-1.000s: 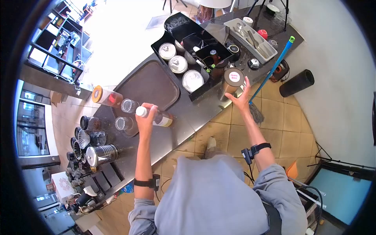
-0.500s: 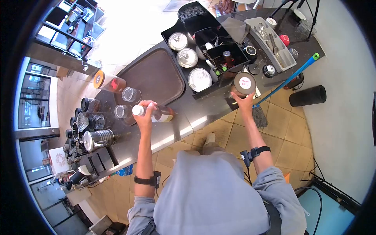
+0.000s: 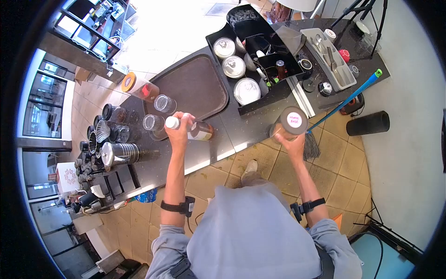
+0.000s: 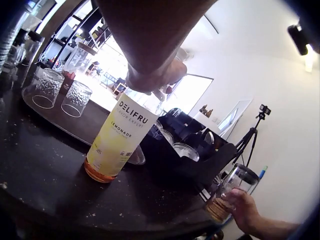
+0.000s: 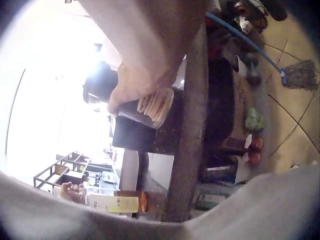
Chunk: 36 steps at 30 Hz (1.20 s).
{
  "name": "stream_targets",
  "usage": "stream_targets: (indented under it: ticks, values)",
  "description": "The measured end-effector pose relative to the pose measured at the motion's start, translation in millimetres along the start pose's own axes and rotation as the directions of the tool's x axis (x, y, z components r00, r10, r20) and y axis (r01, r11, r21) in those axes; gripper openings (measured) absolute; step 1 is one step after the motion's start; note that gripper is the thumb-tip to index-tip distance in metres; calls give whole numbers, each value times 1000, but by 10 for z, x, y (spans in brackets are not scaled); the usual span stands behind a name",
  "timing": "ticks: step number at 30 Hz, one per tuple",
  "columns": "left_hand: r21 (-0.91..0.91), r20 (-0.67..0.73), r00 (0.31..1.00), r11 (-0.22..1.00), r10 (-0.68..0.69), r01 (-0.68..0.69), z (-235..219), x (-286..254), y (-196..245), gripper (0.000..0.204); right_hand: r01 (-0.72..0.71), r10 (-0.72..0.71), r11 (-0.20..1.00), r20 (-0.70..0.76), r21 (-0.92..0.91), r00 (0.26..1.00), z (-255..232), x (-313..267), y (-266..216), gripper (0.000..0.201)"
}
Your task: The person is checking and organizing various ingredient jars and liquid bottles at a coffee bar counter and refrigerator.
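- Head view: the right hand (image 3: 291, 141) has pulled the big jar (image 3: 289, 123) with the labelled lid away from the black bin (image 3: 253, 104). A moment ago the jar stood up by the bin; now it is at the near edge of the counter (image 3: 241, 132), close to the person. I think the jar is being brought over to be used next.
- The left hand (image 3: 179, 131) has stayed wrapped round the neck of the syrup bottle (image 3: 197, 131), which stands in the same place on the counter, just beside the brown tray (image 3: 195, 86).
- Two empty glasses (image 3: 158, 114) sit near the bottle, at the tray's corner. Three round lidded tins (image 3: 236, 69) sit in the black bin; I cannot see inside them.
- Left wrist view: the left hand (image 4: 155, 75) grips the bottle's top. The bottle (image 4: 119, 137) stands upright, with a yellow lemonade label and a little amber liquid at the bottom. The two glasses (image 4: 62, 92) behind it look empty.
- Right wrist view: the right hand (image 5: 137, 90) curls round the jar (image 5: 147, 107) and holds it at the counter's edge. Something brown is in the jar, but I cannot tell what. The bottle (image 5: 117, 202) shows far off, held by the other hand.
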<state>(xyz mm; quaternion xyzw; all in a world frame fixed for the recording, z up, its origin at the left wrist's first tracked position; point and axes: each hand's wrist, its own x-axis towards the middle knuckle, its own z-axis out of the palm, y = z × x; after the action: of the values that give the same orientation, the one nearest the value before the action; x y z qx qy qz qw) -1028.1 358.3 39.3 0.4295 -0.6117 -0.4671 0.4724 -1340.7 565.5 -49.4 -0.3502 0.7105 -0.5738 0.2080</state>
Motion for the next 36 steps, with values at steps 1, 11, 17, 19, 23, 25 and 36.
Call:
stream_targets:
  ticks: [1,11,17,19,23,25,36]
  values:
    - [-28,-29,1000,1000,0,-1,-63,-53,13,16,10,-10,1000,-2,-1,1000,1,-102,-88,84]
    - [-162,-86,992,981,98,-111,-1198,-1312,720,18,7,-19,999,335,35,942,619,-1276,-526,82]
    - [-122,-252,968,991,20,-52,-2264,-2764,802,26,95,-125,992,550,82,826,1380,-2013,-702,78]
    - [-85,-369,928,996,-46,15,-2594,-3337,839,25,145,-217,975,611,166,761,1639,-2327,-918,78]
    - [-16,-601,799,1000,-2,-9,-3242,-4520,775,20,174,-293,956,777,236,557,2335,-2978,-1269,79]
    - [-40,-740,673,999,-13,-25,-3492,-5055,824,21,129,-298,954,838,269,457,2726,-3279,-1428,80]
    - [-4,-999,44,999,-6,44,-4461,-6828,815,21,137,-371,911,918,389,-137,4582,-5245,-2513,84]
